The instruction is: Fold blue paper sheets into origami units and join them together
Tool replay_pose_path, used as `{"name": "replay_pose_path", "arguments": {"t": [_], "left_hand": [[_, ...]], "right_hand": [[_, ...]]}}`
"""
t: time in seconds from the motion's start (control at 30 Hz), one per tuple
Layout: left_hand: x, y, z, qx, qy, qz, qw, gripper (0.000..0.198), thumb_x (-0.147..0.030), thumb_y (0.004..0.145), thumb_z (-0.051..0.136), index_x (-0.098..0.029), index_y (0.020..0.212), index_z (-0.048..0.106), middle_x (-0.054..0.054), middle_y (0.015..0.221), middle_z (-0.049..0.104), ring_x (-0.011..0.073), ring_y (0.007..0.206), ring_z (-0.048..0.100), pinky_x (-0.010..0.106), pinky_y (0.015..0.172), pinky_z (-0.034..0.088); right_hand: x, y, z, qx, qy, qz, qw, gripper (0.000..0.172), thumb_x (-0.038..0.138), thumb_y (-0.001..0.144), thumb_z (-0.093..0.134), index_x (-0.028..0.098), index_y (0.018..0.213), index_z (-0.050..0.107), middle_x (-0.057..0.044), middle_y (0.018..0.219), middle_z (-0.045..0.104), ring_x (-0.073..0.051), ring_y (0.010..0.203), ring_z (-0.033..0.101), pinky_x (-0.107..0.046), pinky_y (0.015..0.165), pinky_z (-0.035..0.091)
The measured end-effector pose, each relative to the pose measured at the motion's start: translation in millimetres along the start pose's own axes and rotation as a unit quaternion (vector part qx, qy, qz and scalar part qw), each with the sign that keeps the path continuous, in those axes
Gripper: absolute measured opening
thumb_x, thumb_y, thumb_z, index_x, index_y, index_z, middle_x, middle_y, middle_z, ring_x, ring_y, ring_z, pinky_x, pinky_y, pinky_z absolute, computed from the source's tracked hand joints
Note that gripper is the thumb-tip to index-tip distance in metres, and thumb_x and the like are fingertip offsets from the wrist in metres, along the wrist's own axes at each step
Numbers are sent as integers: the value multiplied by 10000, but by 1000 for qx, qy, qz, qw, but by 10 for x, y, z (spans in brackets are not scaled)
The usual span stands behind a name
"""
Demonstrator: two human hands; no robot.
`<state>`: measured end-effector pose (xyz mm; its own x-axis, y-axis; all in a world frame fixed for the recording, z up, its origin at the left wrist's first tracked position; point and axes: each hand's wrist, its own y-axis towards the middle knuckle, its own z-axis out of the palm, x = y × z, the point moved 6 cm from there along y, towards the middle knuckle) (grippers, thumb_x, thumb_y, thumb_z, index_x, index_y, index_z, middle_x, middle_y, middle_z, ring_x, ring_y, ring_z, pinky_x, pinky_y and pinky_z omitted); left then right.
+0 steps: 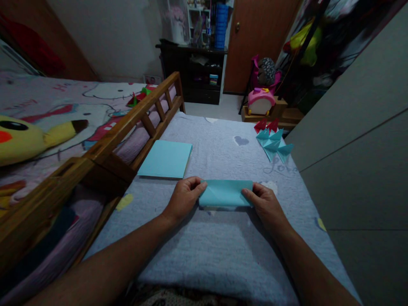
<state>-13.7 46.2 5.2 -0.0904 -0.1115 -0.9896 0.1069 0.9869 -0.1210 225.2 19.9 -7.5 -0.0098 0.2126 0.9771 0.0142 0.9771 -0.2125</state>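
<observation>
A light blue sheet folded into a narrow strip [225, 192] lies on the pale lilac bedspread [216, 246] in front of me. My left hand [185, 197] pinches its left end with curled fingers. My right hand [264, 203] grips its right end, fingers pressed on the paper. A stack of flat light blue square sheets [165, 159] lies to the upper left of the strip, next to the wooden rail.
Several folded blue and red paper pieces [273, 140] sit at the bed's far right. A wooden bed rail [127, 127] runs along the left, with a yellow plush toy [22, 138] beyond it. A grey wall panel [360, 140] borders the right. A dark shelf [194, 72] stands far back.
</observation>
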Motion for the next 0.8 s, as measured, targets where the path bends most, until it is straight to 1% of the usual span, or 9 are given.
{"name": "replay_pose_path", "arguments": {"t": [0.33, 0.43, 0.6, 0.8], "left_hand": [[9, -4, -1, -2, -7, -6, 1000, 302, -418, 814, 673, -154, 688, 599, -29, 640, 482, 105, 591, 406, 238, 531, 334], [7, -14, 3, -3, -13, -8, 1000, 302, -415, 812, 681, -155, 684, 595, -32, 636, 477, 103, 588, 401, 235, 529, 333], [-8, -22, 1, -6, -17, -11, 1000, 307, -419, 799, 695, -157, 674, 597, -33, 631, 479, 104, 576, 403, 233, 517, 331], [-4, -22, 1, -5, -13, -14, 1000, 306, -419, 802, 684, -156, 675, 593, -33, 624, 476, 102, 571, 401, 230, 513, 329]], "right_hand": [[6, -4, 13, 7, -3, 9, 1000, 354, 502, 783, 758, 153, 811, 698, -7, 726, 599, -136, 640, 484, -269, 590, 359], [26, -16, 11, 2, -6, 11, 1000, 356, 512, 787, 749, 162, 790, 681, 11, 687, 557, -127, 611, 448, -262, 564, 332], [55, -38, -20, -27, 4, 11, 1000, 381, 524, 780, 748, 188, 683, 598, 43, 618, 458, -115, 569, 377, -258, 527, 281], [45, -34, -10, -22, 15, 17, 999, 376, 519, 764, 761, 181, 694, 610, 42, 622, 457, -113, 573, 372, -257, 529, 273]]}}
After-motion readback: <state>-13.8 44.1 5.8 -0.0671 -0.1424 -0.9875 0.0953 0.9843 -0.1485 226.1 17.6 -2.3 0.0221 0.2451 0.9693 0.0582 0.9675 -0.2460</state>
